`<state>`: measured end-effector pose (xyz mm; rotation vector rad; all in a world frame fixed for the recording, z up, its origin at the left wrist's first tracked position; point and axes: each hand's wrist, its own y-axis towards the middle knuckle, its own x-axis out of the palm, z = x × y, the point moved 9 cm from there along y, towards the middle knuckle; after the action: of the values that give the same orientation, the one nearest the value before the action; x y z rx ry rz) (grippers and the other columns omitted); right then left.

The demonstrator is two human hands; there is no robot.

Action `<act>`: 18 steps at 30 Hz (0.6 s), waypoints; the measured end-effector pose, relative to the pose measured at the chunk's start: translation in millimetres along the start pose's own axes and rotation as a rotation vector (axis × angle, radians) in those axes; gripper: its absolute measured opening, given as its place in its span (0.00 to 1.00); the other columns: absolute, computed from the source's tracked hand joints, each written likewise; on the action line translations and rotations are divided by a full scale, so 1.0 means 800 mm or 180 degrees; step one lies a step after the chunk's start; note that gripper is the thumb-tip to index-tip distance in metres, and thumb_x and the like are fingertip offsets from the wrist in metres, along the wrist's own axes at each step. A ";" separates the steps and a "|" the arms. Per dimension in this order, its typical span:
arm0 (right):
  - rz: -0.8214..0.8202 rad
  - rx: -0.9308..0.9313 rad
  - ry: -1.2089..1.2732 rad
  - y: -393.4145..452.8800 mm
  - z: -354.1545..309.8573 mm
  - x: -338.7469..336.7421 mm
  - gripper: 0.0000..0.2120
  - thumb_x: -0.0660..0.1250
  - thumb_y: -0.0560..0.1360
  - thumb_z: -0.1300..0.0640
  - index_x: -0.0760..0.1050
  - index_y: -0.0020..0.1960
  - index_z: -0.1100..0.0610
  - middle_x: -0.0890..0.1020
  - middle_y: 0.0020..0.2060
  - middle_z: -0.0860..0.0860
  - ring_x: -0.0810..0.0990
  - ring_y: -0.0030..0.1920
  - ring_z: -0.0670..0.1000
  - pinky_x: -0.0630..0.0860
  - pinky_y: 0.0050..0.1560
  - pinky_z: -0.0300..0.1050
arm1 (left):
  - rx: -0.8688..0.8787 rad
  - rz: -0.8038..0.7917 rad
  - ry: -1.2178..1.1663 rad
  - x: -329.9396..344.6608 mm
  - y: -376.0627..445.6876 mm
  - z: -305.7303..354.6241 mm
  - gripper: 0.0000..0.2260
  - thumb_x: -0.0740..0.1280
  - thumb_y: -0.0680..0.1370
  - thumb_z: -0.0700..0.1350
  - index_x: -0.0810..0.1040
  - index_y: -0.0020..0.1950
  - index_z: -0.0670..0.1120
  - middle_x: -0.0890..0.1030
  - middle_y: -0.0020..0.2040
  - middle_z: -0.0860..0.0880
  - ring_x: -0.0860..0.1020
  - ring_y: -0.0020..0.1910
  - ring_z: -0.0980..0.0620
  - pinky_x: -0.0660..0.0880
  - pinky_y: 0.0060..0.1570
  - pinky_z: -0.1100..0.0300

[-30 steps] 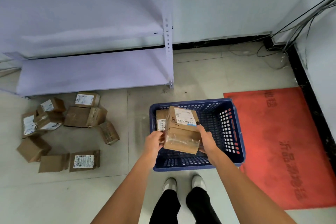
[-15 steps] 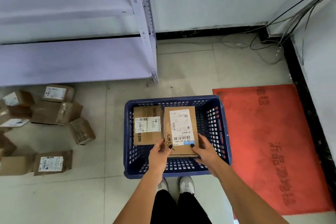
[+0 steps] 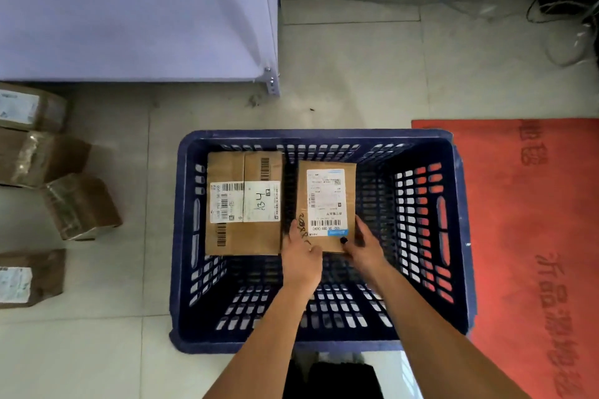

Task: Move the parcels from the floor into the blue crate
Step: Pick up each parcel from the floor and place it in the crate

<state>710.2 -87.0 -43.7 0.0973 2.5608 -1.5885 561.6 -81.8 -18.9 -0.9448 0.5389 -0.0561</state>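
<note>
Two parcels lie side by side in the crate [image 3: 460,236], the wider parcel [image 3: 243,204] left of the narrower parcel [image 3: 325,204]. More loose parcels [image 3: 81,204] sit on the floor [image 3: 356,74] left of the crate. A mat [image 3: 534,220] lies right of it and a shelf [image 3: 129,23] behind.

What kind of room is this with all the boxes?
Probably a parcel sorting or storage room. Labelled cardboard parcels lie on the tiled floor, two more sit in a blue crate, and a metal shelf stands against the wall.
</note>
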 end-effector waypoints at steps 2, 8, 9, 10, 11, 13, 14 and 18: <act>0.0021 -0.0034 -0.0098 0.025 0.006 0.009 0.32 0.61 0.77 0.68 0.58 0.75 0.46 0.72 0.68 0.53 0.73 0.65 0.53 0.72 0.66 0.53 | -0.0059 0.0068 -0.0061 0.011 0.020 -0.015 0.32 0.62 0.77 0.37 0.51 0.77 0.44 0.64 0.73 0.43 0.66 0.71 0.45 0.66 0.70 0.53; 0.0088 -0.0150 -0.0187 0.075 0.013 0.027 0.32 0.61 0.77 0.68 0.57 0.75 0.48 0.72 0.68 0.54 0.72 0.66 0.54 0.71 0.66 0.49 | 0.0227 0.0464 0.0223 0.029 0.038 -0.009 0.29 0.59 0.77 0.37 0.55 0.76 0.46 0.56 0.77 0.45 0.55 0.77 0.48 0.59 0.74 0.51; 0.0112 -0.0118 -0.0142 0.079 0.016 0.029 0.33 0.61 0.76 0.69 0.57 0.75 0.47 0.72 0.69 0.55 0.72 0.67 0.54 0.71 0.67 0.53 | 0.0268 0.0478 0.0187 0.032 0.036 -0.005 0.28 0.59 0.77 0.36 0.55 0.76 0.45 0.55 0.77 0.46 0.53 0.77 0.48 0.56 0.75 0.53; 0.0124 -0.0098 -0.0171 0.079 0.015 0.030 0.33 0.61 0.76 0.69 0.56 0.75 0.47 0.72 0.69 0.55 0.72 0.67 0.55 0.71 0.67 0.56 | 0.0288 0.0487 0.0144 0.034 0.035 -0.003 0.28 0.59 0.77 0.36 0.56 0.76 0.45 0.55 0.77 0.46 0.53 0.77 0.49 0.55 0.76 0.54; 0.0124 -0.0090 -0.0243 0.080 0.015 0.033 0.33 0.61 0.76 0.68 0.56 0.76 0.47 0.72 0.69 0.55 0.72 0.67 0.56 0.71 0.67 0.57 | 0.0262 0.0488 0.0094 0.034 0.034 -0.003 0.27 0.59 0.77 0.36 0.56 0.76 0.45 0.56 0.77 0.46 0.54 0.77 0.49 0.57 0.75 0.54; 0.0126 -0.0069 -0.0466 0.076 0.009 0.036 0.34 0.62 0.76 0.66 0.53 0.76 0.48 0.72 0.69 0.56 0.72 0.67 0.57 0.70 0.67 0.56 | 0.0171 0.0488 -0.0034 0.030 0.038 -0.006 0.27 0.59 0.77 0.36 0.59 0.76 0.46 0.59 0.76 0.46 0.59 0.75 0.48 0.63 0.73 0.53; 0.0134 -0.0059 -0.0608 0.073 0.004 0.036 0.34 0.62 0.77 0.65 0.51 0.77 0.49 0.71 0.69 0.56 0.71 0.67 0.58 0.70 0.68 0.55 | 0.0147 0.0479 -0.0093 0.027 0.040 -0.008 0.26 0.60 0.77 0.36 0.60 0.75 0.47 0.62 0.75 0.46 0.62 0.74 0.48 0.65 0.71 0.53; 0.0312 -0.0026 -0.0934 0.041 -0.027 0.031 0.34 0.63 0.77 0.60 0.49 0.77 0.53 0.71 0.69 0.59 0.71 0.68 0.60 0.68 0.66 0.51 | 0.0149 0.0334 -0.0310 -0.003 0.030 0.004 0.26 0.60 0.76 0.33 0.64 0.73 0.48 0.72 0.69 0.47 0.72 0.66 0.51 0.70 0.64 0.62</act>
<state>688.1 -53.4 -67.0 -0.0107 2.3020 -1.4376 556.3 -64.6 -35.1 -0.8677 0.4942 0.0711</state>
